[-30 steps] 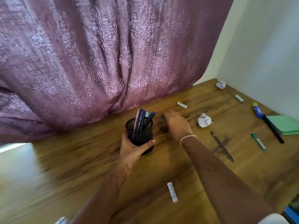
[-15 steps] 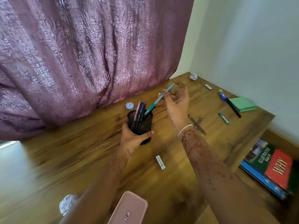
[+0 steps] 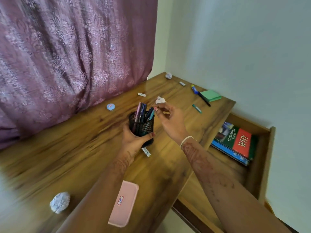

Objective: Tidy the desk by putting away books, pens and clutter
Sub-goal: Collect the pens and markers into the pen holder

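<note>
Bench: brown wooden bench, carrying the clutter.
Cup: black mesh pen cup, clasped by left grip.
Nearer hand: right grip, fingers loosely curled at the pen's top; pinching or clear, cannot tell.
Pen: slim teal pen, in the cup's right side, just below-left of right grip; long axis near upright, top leaning right.

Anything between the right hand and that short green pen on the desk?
Nothing visible. Bare desk lies between the right hand and the short green pen; the crumpled paper sits farther back, off that line.
</note>
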